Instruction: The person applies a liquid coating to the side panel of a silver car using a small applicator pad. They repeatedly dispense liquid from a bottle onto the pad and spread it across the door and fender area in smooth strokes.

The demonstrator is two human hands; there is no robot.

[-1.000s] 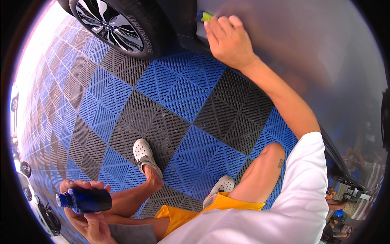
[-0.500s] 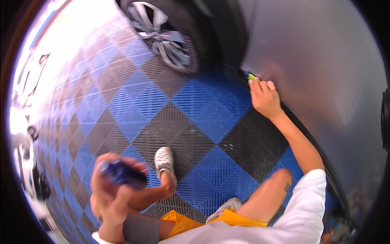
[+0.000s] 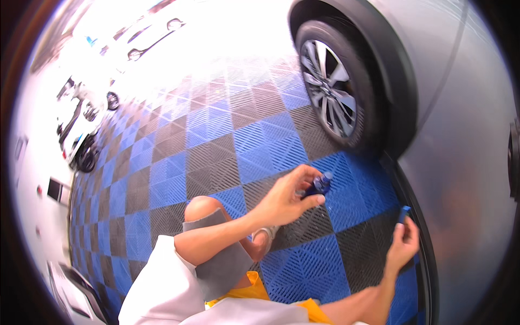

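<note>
My left hand [image 3: 287, 196] is closed round a small dark blue bottle [image 3: 318, 186], held tilted above the floor with its lighter top pointing up and away. To the right, my right hand [image 3: 404, 245] pinches a small blue applicator block [image 3: 404, 214] between thumb and fingers. That block is close to the black lower trim [image 3: 426, 254] of a silver-grey car [image 3: 471, 179], and I cannot tell whether it touches. The fingers partly hide both held things.
Ahead on the right stands the car's wheel [image 3: 329, 86] under a black arch. Blue and black ribbed tiles [image 3: 271, 142] cover the floor. A motorcycle [image 3: 81, 124] stands along the left wall. My knee and grey-covered leg [image 3: 225, 265] are below my left arm.
The view has swung left, so the wheel sits farther right. My left hand has reached forward and right with the bottle. My right hand has drawn back toward me with the applicator.
</note>
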